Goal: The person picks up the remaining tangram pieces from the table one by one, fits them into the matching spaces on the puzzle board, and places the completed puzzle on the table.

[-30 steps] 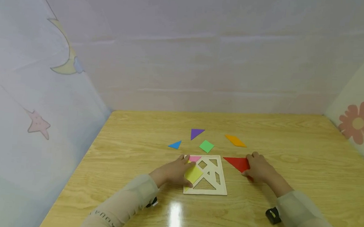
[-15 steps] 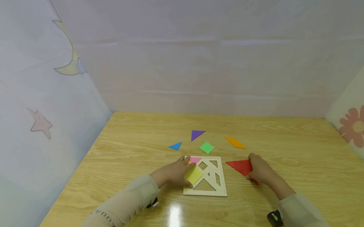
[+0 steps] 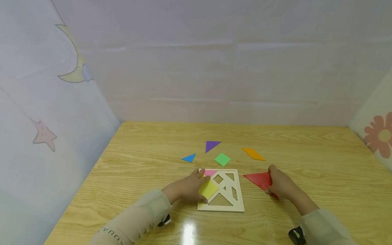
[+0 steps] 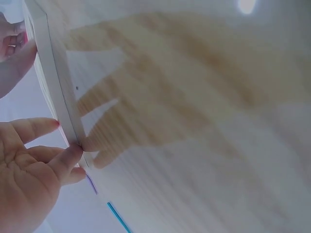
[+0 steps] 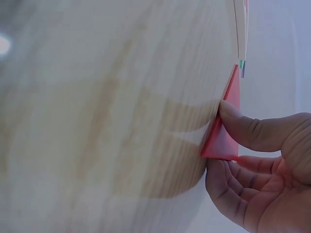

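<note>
My left hand lies with spread fingers over the left side of a pale wooden tangram board. In the left wrist view its fingertips meet the board's edge. Under and beside these fingers, a yellow piece and a pink piece sit in the board, both partly covered. To the right of the board, my right hand pinches a large red triangle between thumb and fingers. The right wrist view shows the red triangle tilted up, close to the tabletop.
Behind the board lie a blue triangle, a purple triangle, a green square and an orange parallelogram. Several cut-out shapes, one a large triangular slot, show in the board. Patterned cloth walls border the wooden table.
My right hand has drawn the red triangle slightly right and toward me, turning it a little; it has stayed put since mid-interval. The left hand holds its place on the board.
</note>
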`<state>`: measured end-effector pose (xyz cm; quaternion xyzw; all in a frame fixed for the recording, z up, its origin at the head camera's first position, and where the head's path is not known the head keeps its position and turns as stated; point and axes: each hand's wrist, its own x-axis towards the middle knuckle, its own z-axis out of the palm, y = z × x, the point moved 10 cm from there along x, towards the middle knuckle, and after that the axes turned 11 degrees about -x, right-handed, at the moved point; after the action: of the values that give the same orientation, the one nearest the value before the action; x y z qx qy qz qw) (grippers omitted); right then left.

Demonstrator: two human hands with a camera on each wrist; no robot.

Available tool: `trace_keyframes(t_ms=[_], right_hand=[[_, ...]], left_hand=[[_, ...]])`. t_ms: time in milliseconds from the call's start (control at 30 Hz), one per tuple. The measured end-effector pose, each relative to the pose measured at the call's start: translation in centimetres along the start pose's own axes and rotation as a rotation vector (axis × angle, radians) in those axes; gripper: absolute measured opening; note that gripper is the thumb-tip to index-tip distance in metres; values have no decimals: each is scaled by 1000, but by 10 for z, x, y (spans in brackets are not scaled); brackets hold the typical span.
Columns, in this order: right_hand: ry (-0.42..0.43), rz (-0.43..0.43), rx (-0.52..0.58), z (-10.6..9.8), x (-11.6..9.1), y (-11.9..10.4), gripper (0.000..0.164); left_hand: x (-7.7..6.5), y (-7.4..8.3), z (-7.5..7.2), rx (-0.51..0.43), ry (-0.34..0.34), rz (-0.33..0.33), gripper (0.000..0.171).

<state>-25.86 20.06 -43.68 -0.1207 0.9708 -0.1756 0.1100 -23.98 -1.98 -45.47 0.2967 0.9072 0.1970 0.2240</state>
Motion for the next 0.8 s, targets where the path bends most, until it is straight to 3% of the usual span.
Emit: trace_keyframes(t_ms=[800], right_hand=[[50,-45,76,-3,-3,4,56]], left_hand=[[-1,6,-1,76,5,48,77]])
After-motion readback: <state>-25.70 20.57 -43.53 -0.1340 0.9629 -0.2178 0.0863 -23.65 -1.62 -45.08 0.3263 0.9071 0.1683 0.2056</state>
